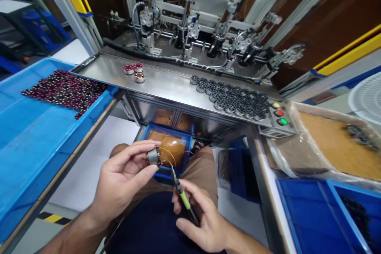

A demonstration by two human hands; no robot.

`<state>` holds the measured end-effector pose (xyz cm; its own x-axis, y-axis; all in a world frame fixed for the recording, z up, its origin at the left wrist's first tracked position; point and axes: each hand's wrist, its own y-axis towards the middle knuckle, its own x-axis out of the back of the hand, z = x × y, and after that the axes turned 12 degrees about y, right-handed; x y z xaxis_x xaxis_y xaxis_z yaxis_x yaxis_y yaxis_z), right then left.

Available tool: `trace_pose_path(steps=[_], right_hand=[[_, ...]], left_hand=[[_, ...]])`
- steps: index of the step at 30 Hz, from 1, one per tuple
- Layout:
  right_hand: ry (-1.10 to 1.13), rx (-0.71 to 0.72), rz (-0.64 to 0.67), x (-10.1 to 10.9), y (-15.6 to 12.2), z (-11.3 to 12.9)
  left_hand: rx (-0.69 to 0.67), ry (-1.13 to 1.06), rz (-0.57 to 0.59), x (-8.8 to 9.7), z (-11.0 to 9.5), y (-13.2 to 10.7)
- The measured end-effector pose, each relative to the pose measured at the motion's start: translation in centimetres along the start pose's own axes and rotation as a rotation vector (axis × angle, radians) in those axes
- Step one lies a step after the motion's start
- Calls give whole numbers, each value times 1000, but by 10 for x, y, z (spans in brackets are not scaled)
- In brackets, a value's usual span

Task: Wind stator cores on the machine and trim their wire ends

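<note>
Between the thumb and fingers of my left hand (pixel 122 180) is a motor stator (pixel 153 156), a grey metal ring with dark teeth and copper windings. Thin copper wires (pixel 170 154) loop out from its right side. My right hand (pixel 204 214) is closed around slim pliers (pixel 183 194) with green and black handles. Their tip points up at the loose wires, close to the stator; whether the jaws touch a wire I cannot tell. Both hands are above my lap, over a blue bin (pixel 187 160) holding an amber-brown bag or liner.
On the metal ledge (pixel 166 87) stand three wound stators (pixel 139 77) and many black parts (pixel 235 97). A blue tray (pixel 38 127) at left holds rows of wound stators. Buttons (pixel 279 113), a lined box (pixel 336 135) and blue bins (pixel 303 210) are at right. Machine fixtures (pixel 218 39) stand behind.
</note>
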<state>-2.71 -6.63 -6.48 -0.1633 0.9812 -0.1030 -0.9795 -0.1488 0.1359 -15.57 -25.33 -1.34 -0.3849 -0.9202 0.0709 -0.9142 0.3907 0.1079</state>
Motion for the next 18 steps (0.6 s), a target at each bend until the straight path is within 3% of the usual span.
trace_pose_path(steps=[3,7,18], right_hand=[[-146,130,38,2,8,6],[-153,213,61,2,21,12],[-117,295,21,-3,26,13]], left_hand=[[-36,38,1,-3,-3,-3],[-67,92,8,-5,-7,-5],[-86,128,23,-5,-9,-7]])
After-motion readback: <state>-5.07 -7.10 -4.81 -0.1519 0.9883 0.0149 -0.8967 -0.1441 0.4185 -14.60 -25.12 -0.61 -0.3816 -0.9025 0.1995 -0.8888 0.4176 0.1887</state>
